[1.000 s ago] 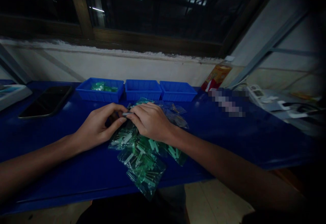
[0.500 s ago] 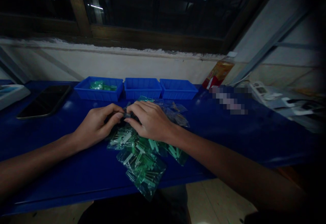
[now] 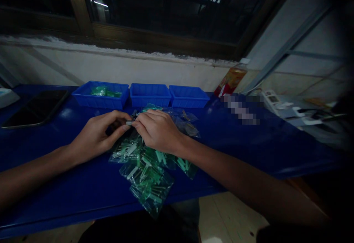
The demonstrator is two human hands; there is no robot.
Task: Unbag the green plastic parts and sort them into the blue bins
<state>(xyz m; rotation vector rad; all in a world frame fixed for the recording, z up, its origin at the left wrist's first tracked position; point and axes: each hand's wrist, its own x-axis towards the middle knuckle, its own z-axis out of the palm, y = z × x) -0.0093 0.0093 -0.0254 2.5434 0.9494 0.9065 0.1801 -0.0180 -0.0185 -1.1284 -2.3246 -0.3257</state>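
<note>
My left hand [image 3: 96,132] and my right hand [image 3: 157,130] meet above a heap of small clear packets [image 3: 149,173]. Between their fingertips is a small greyish-white piece [image 3: 129,123], pinched from both sides; its kind is too small to make out. The packets hold green and pale strips along with thin metal pins, and they overlap toward the table's front edge. Behind my right hand lie more clear packets [image 3: 188,125] with brownish contents. My right hand covers part of the heap.
Three blue bins stand along the wall: a left bin [image 3: 101,103] with green packets inside, a middle bin [image 3: 151,101] and a right bin [image 3: 189,101]. A phone [image 3: 35,108] lies at left. A bottle [image 3: 231,79] leans at the back right, near a power strip [image 3: 287,106].
The whole view has shifted, so everything sits slightly further left. My fingers have changed their hold, and the small greyish-white piece now shows more plainly between my hands.
</note>
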